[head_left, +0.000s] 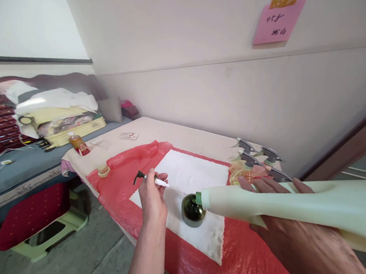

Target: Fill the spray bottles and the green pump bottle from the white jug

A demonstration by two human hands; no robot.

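Note:
My left hand (154, 195) is closed round a pump dispenser top (160, 182) with a dark nozzle, a white body and a thin tube pointing right. In my right hand (289, 225) lies a large pale green bottle (269, 200), tilted nearly level. Its green spout (199, 198) is at the mouth of a round dark green bottle (193, 213). That round bottle stands on a white cloth (185, 170). Whether liquid flows at the spout I cannot tell.
Red plastic sheeting (124, 199) lies under the cloth. Several grey-handled tools and small bottles (248, 168) stand at the right by the wall. A drink bottle (78, 143) and a small round lid (103, 170) are at the left. A stool (34, 214) stands beside the table.

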